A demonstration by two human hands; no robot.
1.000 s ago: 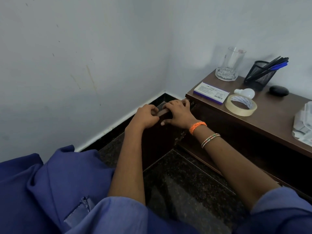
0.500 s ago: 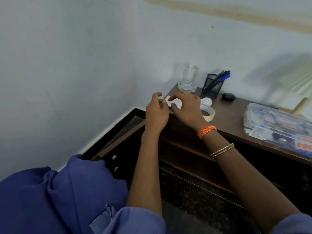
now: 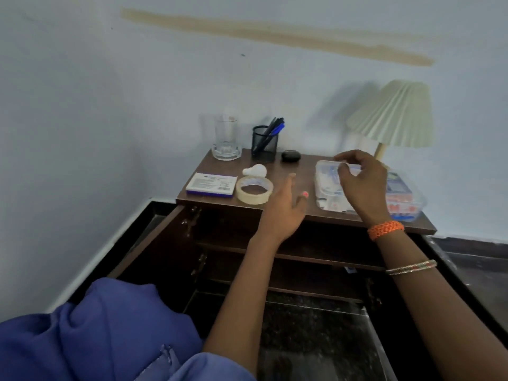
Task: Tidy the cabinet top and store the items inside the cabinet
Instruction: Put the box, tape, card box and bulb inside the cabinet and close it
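Cabinet top (image 3: 305, 171) w/ tape (image 3: 254, 190), glass (image 3: 226, 138)

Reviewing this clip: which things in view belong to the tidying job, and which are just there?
Part of the job: clear plastic box, tape roll, small flat box, white bulb, drinking glass, pen holder, black case, cabinet, both doors open.

Just there: table lamp, wall, floor.

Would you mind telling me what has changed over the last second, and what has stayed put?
Both hands left the cabinet door, now open, and rose to the top. The right hand has moved right over the clear plastic box, fingers curled but not yet gripping; the left hand hovers open near the tape roll. Tape, glass, pen holder and flat box stayed put.
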